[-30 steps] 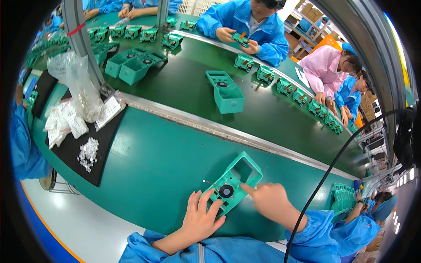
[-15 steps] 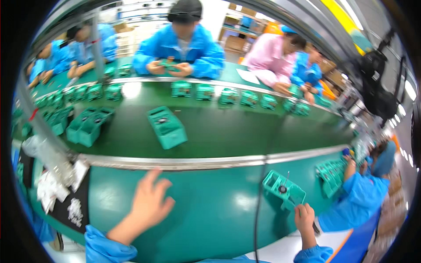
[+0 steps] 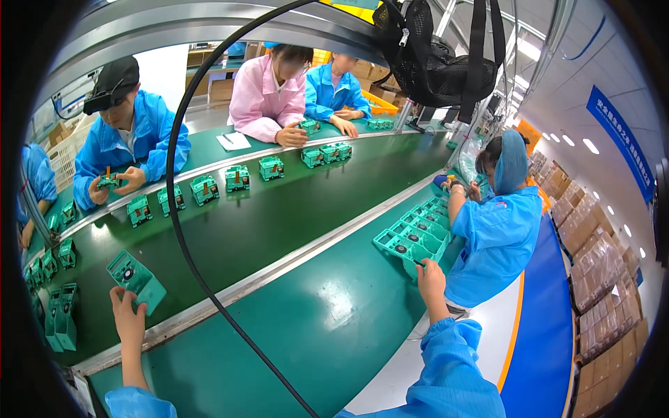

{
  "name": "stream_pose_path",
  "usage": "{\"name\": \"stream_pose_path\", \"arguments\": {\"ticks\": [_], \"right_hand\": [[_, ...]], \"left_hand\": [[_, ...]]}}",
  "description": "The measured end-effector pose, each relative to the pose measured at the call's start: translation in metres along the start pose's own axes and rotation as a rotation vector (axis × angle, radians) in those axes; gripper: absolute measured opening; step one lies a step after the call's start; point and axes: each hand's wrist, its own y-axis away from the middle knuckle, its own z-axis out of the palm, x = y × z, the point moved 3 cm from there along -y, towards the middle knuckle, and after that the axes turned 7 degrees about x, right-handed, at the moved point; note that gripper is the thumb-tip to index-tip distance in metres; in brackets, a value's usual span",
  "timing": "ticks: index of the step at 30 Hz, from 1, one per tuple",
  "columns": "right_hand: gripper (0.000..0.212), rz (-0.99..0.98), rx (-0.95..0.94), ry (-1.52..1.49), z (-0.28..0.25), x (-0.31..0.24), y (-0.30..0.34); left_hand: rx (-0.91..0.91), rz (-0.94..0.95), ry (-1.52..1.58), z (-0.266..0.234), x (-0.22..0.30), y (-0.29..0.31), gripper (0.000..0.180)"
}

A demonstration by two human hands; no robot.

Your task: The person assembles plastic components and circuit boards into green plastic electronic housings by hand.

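Observation:
My left hand [image 3: 129,317] reaches over the belt with its fingers apart, at the near edge of a green plastic housing [image 3: 143,282] with a round black part in it. Whether the fingertips touch that housing, I cannot tell. My right hand [image 3: 432,284] is closed, with a slim dark thing [image 3: 419,263] showing at its fingertips. It is at the near end of a row of similar green housings [image 3: 432,240] on the bench, right against the nearest one. The rest of what it holds is hidden by the fingers.
Small green assemblies [image 3: 204,189] line the far side of the belt [image 3: 279,223]. A black cable [image 3: 182,230] hangs across the view. Co-workers in blue and pink sit opposite; another person [image 3: 498,223] works close on my right. A black mesh bag [image 3: 435,63] hangs above.
The view has swung to the right. My left hand has gone out over the belt to the housing lying there. My right hand and the housing beside it have moved to the row of housings.

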Motion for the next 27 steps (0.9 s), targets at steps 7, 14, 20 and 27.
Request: {"name": "stream_pose_path", "arguments": {"ticks": [7,14,20,27], "right_hand": [[0.015,1.197,-0.448,-1.577,-0.013,-0.189,0.019],[0.018,1.088,-1.513,-2.096,-0.074,-0.335,0.029],[0.015,0.939,-1.908,-2.219,-0.103,-0.371,0.039],[0.029,0.892,-1.920,-2.172,-0.107,-0.355,0.038]], "left_hand": [[-0.161,0.222,0.345,-0.081,0.055,0.093,0.026],[-0.264,0.282,0.220,-0.103,0.131,0.182,0.025],[-0.252,0.208,0.267,-0.074,0.159,0.201,0.038],[-0.102,0.079,0.581,-0.074,0.160,0.189,0.030]]}}
